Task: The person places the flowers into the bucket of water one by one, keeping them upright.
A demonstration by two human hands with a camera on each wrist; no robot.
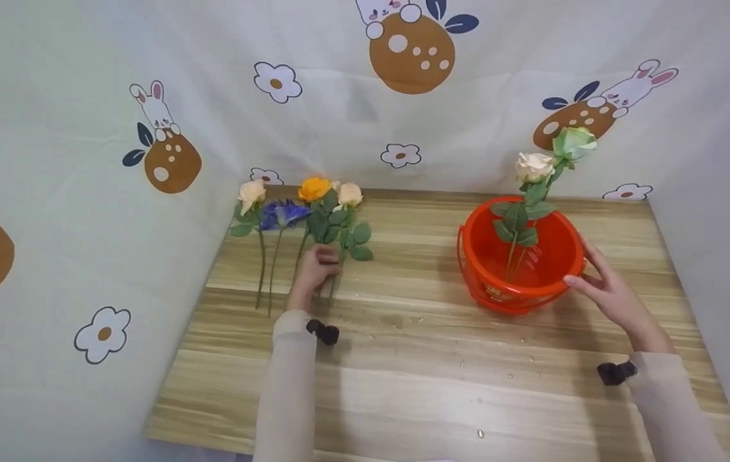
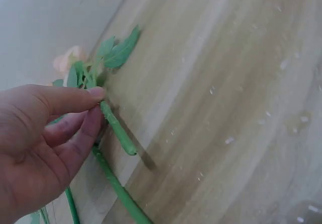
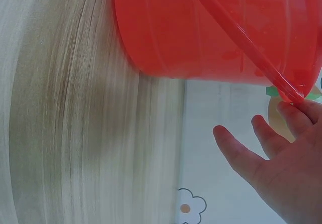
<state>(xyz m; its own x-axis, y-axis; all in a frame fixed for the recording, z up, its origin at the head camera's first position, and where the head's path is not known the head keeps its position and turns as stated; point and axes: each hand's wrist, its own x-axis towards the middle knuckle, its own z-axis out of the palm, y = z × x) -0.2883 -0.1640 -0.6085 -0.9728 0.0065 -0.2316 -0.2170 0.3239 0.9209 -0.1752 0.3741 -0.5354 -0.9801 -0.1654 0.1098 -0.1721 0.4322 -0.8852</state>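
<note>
With thumb and fingers, my left hand (image 1: 318, 266) pinches the green stem of a pale peach rose (image 2: 69, 62); its cut end (image 2: 129, 148) sticks out past the thumb. Beside that hand lie an orange rose (image 1: 314, 188), a blue-violet flower (image 1: 283, 213) and another peach rose (image 1: 252, 192). My right hand (image 1: 615, 295) touches the rim side of a red bucket (image 1: 512, 301), its fingers spread and mostly straight in the right wrist view. A cream rose (image 1: 535, 167) and a pale green rose (image 1: 574, 143) stand in the bucket, leaning toward the back right.
A wooden table (image 1: 403, 359) carries everything, with small water drops (image 1: 480, 434) scattered over it. Printed cloth walls (image 1: 339, 122) rise close behind and on both sides. The bucket's red handle (image 3: 241, 40) hangs along its outside.
</note>
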